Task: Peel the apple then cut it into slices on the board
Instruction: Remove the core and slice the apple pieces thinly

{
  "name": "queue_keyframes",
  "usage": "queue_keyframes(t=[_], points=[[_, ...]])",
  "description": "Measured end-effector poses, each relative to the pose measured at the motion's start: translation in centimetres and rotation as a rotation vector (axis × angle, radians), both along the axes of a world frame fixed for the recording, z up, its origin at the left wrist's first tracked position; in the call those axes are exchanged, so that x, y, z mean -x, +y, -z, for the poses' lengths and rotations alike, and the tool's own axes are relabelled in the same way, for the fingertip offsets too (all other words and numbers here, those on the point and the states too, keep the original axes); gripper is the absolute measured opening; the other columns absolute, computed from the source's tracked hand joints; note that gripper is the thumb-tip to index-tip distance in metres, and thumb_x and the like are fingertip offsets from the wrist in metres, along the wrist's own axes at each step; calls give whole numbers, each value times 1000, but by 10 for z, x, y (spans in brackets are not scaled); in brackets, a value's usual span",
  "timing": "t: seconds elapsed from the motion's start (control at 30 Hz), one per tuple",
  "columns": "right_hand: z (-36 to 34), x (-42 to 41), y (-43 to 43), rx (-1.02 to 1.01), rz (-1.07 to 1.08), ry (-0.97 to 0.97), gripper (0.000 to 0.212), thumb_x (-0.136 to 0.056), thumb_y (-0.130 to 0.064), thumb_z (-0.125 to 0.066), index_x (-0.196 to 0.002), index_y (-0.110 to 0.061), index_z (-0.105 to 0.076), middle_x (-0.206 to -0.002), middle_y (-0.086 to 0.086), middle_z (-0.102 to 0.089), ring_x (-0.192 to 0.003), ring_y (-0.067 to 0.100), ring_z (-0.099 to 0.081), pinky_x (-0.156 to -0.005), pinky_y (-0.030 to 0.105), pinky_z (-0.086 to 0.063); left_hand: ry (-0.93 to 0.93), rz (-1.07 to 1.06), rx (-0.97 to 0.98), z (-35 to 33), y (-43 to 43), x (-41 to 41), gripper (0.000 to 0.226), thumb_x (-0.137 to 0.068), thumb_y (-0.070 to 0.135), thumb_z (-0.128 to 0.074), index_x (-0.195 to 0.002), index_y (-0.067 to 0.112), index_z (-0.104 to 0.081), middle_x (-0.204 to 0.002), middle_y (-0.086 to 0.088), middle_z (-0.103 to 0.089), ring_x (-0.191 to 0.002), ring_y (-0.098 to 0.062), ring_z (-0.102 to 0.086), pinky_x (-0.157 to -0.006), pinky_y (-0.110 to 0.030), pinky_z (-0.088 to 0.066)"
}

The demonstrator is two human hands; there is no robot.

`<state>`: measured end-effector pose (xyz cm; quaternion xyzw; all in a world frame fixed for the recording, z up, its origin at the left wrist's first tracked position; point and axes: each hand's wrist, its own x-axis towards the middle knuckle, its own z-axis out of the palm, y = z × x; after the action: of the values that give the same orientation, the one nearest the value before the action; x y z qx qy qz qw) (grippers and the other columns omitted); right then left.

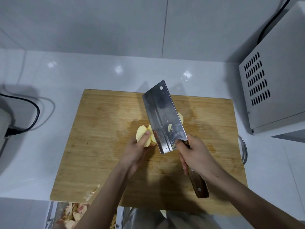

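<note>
Apple (145, 137) — where do we see it?

We see it in the middle of the wooden board (102, 129). It is peeled, pale yellow and already split into pieces.

Which way does the knife point?

The big knife (162, 116) runs long from its brown handle near us to its square end far from us, leaning a little to the left. Its flat shiny side is tipped up toward us, and its left edge is down by the apple. There is a small round hole in the far corner, and wet bits of apple stick to the blade.

What are our hands doing?

Our left hand (135, 154) holds the left piece of apple, with one finger laid over the top. Our right hand (196, 156) is wrapped tight round the wooden handle, with one finger up by the blade.

What can we not see well?

The blade covers the middle of the apple — only a small yellow bit peeks out on its right side. We cannot tell how many pieces there are. Our arms hide part of the near board. At the bottom, pink and white peels (72, 215) lie below the board's edge, cut off by the picture. A grey box with rows of air slots (272, 80) stands at the right, only partly in view. A black cable (33, 113) curls on the white counter (74, 75) at the left. A shiny metal rim (244, 151) pokes out past the board's right side, and we cannot tell what it is.
</note>
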<state>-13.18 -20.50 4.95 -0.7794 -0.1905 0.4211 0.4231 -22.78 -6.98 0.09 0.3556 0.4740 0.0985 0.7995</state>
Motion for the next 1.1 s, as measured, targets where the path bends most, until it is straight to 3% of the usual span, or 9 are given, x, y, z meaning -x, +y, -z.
queue_keyframes(t=[0.13,0.23,0.37,0.5,0.6,0.77,0.87,1.0,1.1], points=[[-1,-2,0,19,-15,-7,16,-96,-20,-43,-81,-20,-49,-39,-4,-45,-31,13,-44,-35,22,-37,1,-34,-31,-3,-2,-5,17,-89,19,-60,-102,7,-60,-89,-4,-68,-78,-12,-64,-62,-19,-57],[-3,-2,2,26,-5,-9,17,-96,-20,-43,-81,-16,-49,-38,-3,-44,-30,13,-43,-34,20,-35,9,-60,-41,-5,-4,-8,11,-89,20,-61,-95,12,-59,-87,-2,-67,-75,-10,-64,-60,-19,-56],[-7,-3,5,11,-24,-21,21,-96,-17,-42,-76,-17,-48,-40,2,-44,-29,15,-43,-34,18,-34,14,-88,-53,-10,-9,-12,20,-89,23,-62,-102,9,-58,-88,-2,-66,-71,-8,-63,-54,-16,-53],[-11,-7,5,-5,-21,20,29,-96,-14,-42,-68,-23,-45,-42,3,-43,-31,17,-43,-34,20,-35,-12,4,-78,-13,-6,-10,20,-89,21,-60,-103,8,-59,-86,0,-67,-71,-7,-65,-57,-16,-54],[-11,-8,5,-22,-5,53,31,-95,-13,-43,-65,-21,-45,-41,1,-43,-31,16,-42,-36,24,-39,-39,91,-117,-15,0,-9,8,-91,19,-57,-92,12,-62,-78,4,-70,-67,-3,-68,-60,-18,-56],[-7,0,8,-20,-22,-47,28,-96,-16,-42,-68,-18,-45,-37,0,-45,-29,15,-44,-36,23,-38,7,-16,-252,-13,-6,-15,12,-90,23,-60,-97,12,-60,-91,-6,-69,-84,-19,-67,-77,-37,-58],[-11,-6,9,9,-27,-8,30,-96,-15,-42,-66,-19,-44,-39,1,-44,-29,17,-44,-35,21,-36,-15,-15,-141,-14,-4,-15,22,-90,20,-59,-107,6,-59,-92,-4,-67,-79,-13,-66,-63,-24,-57],[-17,-14,7,13,-12,101,28,-93,-11,-42,-66,-16,-45,-44,3,-41,-32,17,-40,-35,23,-37,2,189,-126,-12,13,-11,9,-90,17,-58,-98,13,-61,-94,-4,-66,-79,-10,-67,-63,-22,-58],[-13,-10,8,6,6,104,32,-94,-11,-43,-62,-17,-44,-43,2,-41,-33,17,-41,-36,25,-38,7,175,-147,-12,12,-13,12,-90,18,-59,-101,13,-61,-93,-2,-67,-80,-11,-66,-62,-21,-57]])
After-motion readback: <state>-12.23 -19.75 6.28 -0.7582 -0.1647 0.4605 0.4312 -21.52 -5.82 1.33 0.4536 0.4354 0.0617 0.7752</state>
